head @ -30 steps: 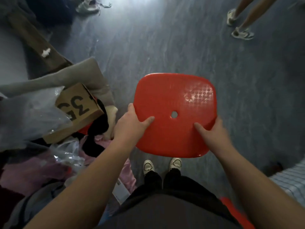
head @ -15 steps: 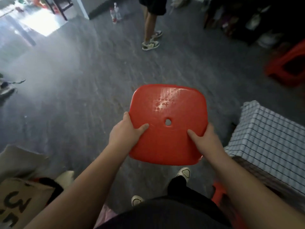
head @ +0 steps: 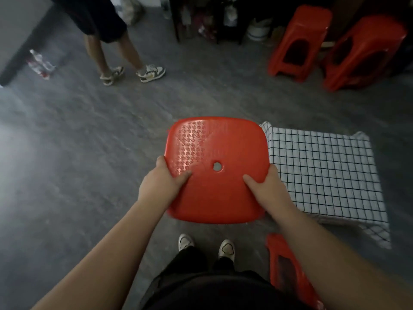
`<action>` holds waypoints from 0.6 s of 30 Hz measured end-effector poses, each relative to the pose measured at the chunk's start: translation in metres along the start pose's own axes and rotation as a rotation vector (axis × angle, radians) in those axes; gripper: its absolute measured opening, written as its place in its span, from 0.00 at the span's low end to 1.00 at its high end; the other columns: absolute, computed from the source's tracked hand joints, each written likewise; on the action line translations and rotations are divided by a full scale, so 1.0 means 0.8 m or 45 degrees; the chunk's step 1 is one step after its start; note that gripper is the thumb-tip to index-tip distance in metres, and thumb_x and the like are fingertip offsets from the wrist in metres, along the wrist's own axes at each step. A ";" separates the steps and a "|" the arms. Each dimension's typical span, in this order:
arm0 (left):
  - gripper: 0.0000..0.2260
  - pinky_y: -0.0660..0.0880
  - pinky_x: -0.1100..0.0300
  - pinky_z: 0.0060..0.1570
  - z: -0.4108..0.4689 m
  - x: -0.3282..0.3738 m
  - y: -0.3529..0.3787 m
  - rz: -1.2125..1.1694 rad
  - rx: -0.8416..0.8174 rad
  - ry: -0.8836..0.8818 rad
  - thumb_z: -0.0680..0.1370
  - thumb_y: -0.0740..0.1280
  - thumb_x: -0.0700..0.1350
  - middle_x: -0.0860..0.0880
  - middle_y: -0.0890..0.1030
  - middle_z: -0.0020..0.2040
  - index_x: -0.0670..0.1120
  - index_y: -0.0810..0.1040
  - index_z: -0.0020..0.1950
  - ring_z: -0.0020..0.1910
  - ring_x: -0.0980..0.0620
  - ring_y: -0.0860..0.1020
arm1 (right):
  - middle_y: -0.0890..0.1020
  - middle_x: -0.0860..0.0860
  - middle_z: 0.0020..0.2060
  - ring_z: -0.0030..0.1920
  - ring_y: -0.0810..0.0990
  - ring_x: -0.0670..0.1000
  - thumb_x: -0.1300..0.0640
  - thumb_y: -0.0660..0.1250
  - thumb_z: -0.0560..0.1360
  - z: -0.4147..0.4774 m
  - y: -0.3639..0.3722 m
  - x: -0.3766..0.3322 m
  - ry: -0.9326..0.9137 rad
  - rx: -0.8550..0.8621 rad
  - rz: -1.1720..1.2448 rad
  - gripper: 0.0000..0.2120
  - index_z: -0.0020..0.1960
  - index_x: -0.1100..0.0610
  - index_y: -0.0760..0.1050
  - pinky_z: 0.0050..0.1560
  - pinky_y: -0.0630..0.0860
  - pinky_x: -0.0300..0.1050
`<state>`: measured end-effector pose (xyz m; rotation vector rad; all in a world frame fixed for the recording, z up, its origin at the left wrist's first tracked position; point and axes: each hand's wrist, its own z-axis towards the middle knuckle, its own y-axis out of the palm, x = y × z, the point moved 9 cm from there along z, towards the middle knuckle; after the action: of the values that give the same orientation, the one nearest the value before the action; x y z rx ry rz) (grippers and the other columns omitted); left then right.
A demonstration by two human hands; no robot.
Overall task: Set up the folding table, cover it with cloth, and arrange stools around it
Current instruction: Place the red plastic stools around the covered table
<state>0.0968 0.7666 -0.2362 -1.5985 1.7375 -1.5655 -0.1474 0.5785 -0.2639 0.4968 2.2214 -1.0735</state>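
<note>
I carry a red plastic stool (head: 220,153) in front of me, seat up, a small hole in its middle. My left hand (head: 162,185) grips its left edge, thumb on top. My right hand (head: 267,189) grips the right edge the same way. Just right of the stool stands the low table under a white cloth with a black grid (head: 324,173). Another red stool (head: 288,267) stands on the floor by my right leg, partly hidden by my right arm.
Two more red stools (head: 300,39) (head: 362,52) stand at the far right. A person in dark shorts and sneakers (head: 125,70) walks at the far left-centre. Plastic bottles (head: 40,63) lie by a grey wall. Dark shelving with clutter (head: 212,16) lines the back.
I have turned right while carrying the stool. The pile of bags and cardboard has left the view; the covered table and the far stools have come fully into view.
</note>
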 end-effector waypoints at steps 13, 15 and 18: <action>0.32 0.70 0.53 0.43 0.212 0.104 0.100 0.045 -0.226 0.130 0.74 0.69 0.64 0.43 0.81 0.56 0.45 0.65 0.68 0.54 0.37 0.80 | 0.77 0.50 0.65 0.55 0.77 0.52 0.45 0.70 0.77 0.178 -0.009 0.021 0.287 0.128 0.130 0.32 0.74 0.51 0.60 0.53 0.72 0.49; 0.32 0.69 0.53 0.42 0.248 0.107 0.129 0.053 -0.259 0.119 0.74 0.69 0.64 0.44 0.81 0.55 0.46 0.64 0.68 0.54 0.38 0.80 | 0.76 0.50 0.66 0.60 0.78 0.55 0.45 0.71 0.76 0.217 0.004 0.033 0.335 0.124 0.143 0.34 0.76 0.50 0.59 0.57 0.75 0.53; 0.32 0.68 0.53 0.41 0.302 0.100 0.182 0.071 -0.277 0.079 0.74 0.69 0.64 0.45 0.81 0.54 0.45 0.64 0.67 0.52 0.38 0.80 | 0.76 0.48 0.64 0.62 0.78 0.54 0.46 0.72 0.76 0.279 0.033 0.062 0.380 0.113 0.152 0.34 0.76 0.49 0.59 0.60 0.76 0.55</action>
<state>0.1883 0.5484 -0.4100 -1.5975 2.0280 -1.4568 -0.0884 0.4200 -0.4197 0.8666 2.3693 -1.0965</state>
